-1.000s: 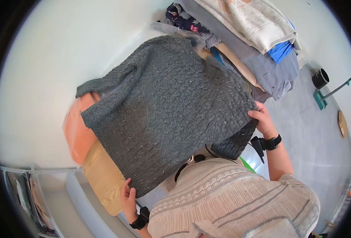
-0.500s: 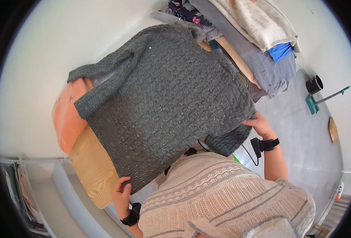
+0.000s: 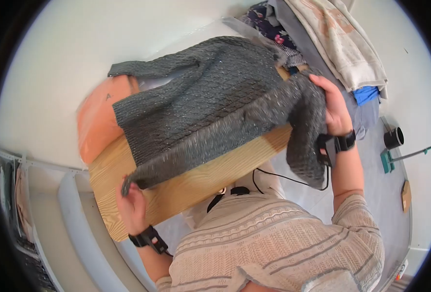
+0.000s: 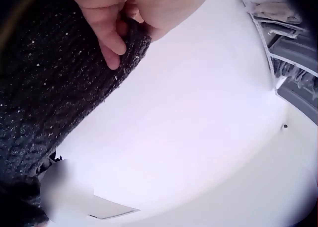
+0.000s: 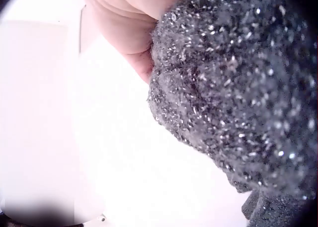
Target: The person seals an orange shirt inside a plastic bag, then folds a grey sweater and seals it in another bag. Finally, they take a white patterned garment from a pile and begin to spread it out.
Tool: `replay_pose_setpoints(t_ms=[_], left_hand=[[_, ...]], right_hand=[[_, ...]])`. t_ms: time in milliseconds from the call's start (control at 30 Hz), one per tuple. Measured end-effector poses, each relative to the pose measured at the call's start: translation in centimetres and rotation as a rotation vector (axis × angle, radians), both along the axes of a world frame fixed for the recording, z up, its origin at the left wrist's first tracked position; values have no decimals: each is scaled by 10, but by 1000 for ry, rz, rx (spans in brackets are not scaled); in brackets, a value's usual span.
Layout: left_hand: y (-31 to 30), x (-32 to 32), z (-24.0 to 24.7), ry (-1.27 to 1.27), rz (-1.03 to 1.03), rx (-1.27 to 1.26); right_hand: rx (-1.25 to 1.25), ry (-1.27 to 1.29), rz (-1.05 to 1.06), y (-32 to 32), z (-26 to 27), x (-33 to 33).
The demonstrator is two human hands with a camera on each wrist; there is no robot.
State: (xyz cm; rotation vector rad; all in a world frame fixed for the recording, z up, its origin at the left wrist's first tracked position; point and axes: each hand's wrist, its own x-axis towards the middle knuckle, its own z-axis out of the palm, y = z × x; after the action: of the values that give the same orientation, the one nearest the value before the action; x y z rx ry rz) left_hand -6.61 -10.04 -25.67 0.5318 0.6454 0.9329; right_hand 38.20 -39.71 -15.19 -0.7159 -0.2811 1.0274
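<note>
A dark grey knitted sweater (image 3: 206, 92) with glittery flecks lies across the wooden table (image 3: 201, 185), its near side lifted and folding back over the rest. At its lower left corner my left hand (image 3: 133, 207) pinches the hem; the left wrist view shows the fingers and thumb on the knit edge (image 4: 134, 48). My right hand (image 3: 336, 104) grips the sweater's near right part, and one sleeve (image 3: 305, 151) dangles below it. Most of the right fingers are hidden behind the cloth in the right wrist view, where the glittery knit (image 5: 223, 88) fills the right side.
An orange garment in clear plastic (image 3: 103, 117) lies at the table's left end. Piled clothes (image 3: 342, 39) stand at the back right. Shelving (image 3: 55, 209) is at the lower left. On the floor to the right are a green-headed brush (image 3: 388, 163) and a black cup-like container (image 3: 393, 137).
Both hands have raised the sweater's near edge and carried it away from the body, the right hand moving farther. The near part folds over, baring the table's front.
</note>
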Motion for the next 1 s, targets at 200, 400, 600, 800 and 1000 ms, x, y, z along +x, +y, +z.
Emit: replay_pose_setpoints(t_ms=[200,400,600,800,1000], left_hand=[[-1,63,23,-79,-124,-78],[-23,68,24,236,-213,380],[-56,109,54,575,-388,781],[-94,179,50,327,-1014,617],[-114,226,45,213,-1090,350]], right_hand=[[-125,-38,148,60,-50,42],[-543,-875,-269,2,-49,-15],[-888,-1205,-255,-5,-80,-61],[-98,-412,-195,39,-57,-87],[-168,-654,-54,41,-67,-85]])
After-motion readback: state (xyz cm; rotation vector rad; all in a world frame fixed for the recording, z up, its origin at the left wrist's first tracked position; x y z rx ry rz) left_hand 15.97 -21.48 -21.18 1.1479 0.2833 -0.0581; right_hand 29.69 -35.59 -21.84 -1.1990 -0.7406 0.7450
